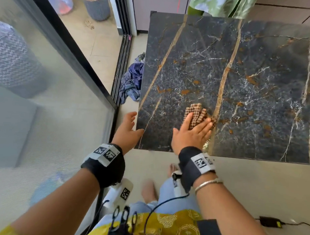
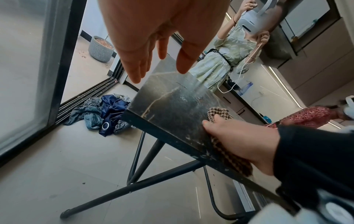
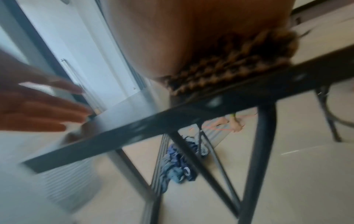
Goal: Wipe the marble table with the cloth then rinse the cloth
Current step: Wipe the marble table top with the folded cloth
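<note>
Two hands: the right hand (image 1: 191,133), fingers flat, presses the brown checked woven cloth (image 1: 197,114) onto the dark gold-veined marble table (image 1: 259,72) near its front-left corner; the left hand (image 1: 128,130) hovers open, empty, beside the edge.

Both bare forearms reach forward and down, each wrist wrapped in a black band. The right hand (image 1: 192,132) lies flat, palm down, fingers straight and slightly spread, pressing on a cloth (image 1: 197,113) (its fingertips rest on the weave). The left hand (image 1: 128,129) hangs loose just beside it, fingers relaxed and gently spread, holding nothing.
</note>
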Demonstrator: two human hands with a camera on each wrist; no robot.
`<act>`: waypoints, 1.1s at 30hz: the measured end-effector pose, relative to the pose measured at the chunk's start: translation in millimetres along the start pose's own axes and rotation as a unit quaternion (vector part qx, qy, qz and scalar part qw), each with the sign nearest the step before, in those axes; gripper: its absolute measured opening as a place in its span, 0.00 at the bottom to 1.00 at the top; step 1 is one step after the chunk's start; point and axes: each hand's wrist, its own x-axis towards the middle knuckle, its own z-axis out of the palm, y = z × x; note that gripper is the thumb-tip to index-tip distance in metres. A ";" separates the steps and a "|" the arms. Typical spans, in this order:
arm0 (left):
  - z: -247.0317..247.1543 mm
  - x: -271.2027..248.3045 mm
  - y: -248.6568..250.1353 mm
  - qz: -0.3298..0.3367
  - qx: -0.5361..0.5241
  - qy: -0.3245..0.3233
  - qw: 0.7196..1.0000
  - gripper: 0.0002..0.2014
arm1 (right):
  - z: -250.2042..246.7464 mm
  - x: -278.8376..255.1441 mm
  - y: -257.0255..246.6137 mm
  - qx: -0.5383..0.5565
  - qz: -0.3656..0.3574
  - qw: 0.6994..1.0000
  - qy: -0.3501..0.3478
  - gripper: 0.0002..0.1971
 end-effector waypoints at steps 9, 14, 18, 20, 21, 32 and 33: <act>4.1 33.0 32.6 0.035 0.025 0.053 0.998 0.30 | 8.5 20.6 -88.8 -0.090 -0.325 0.939 -0.065 0.35; -11.4 43.3 35.4 0.006 0.075 0.052 0.996 0.34 | -29.7 78.8 -69.5 -0.056 -0.258 0.961 -0.083 0.34; -15.0 49.9 45.2 -0.023 0.081 0.023 0.996 0.35 | -38.8 71.1 -27.2 -0.023 -0.098 0.992 -0.071 0.38; -12.0 51.5 45.0 -0.035 0.074 -0.005 0.997 0.36 | -33.3 49.1 -27.7 -0.044 -0.054 0.992 -0.105 0.43; -9.9 53.8 41.6 -0.039 0.077 -0.017 0.996 0.37 | -29.8 35.7 -36.5 -0.058 -0.054 0.988 -0.130 0.46; 5.3 71.8 44.2 -0.016 0.079 0.043 0.996 0.33 | -48.0 122.2 -80.0 -0.135 -0.343 0.920 -0.135 0.33; 6.6 72.8 42.5 -0.015 0.072 0.034 0.997 0.33 | -56.7 134.4 -68.5 -0.120 -0.299 0.939 -0.118 0.33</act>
